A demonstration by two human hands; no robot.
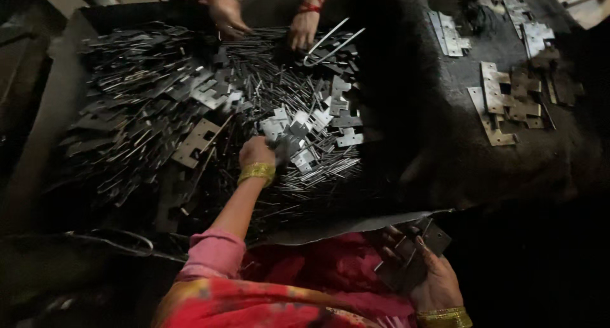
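Note:
My left hand (pixel 257 152), with a gold bangle at the wrist, reaches into a heap of thin metal pins (pixel 305 169) and closes on a small grey hinge plate (pixel 287 147). Around it lie several loose bright hinge leaves (pixel 318 121). My right hand (pixel 429 277), also bangled, rests near my lap over red cloth and holds a stack of dark hinge plates (pixel 413 252).
A large pile of dark metal strips and plates (pixel 133 118) fills the left. Another person's two hands (pixel 267 16) work at the far edge beside a bent wire loop (pixel 330 45). Assembled hinges (pixel 508 99) lie on the dark cloth at the right.

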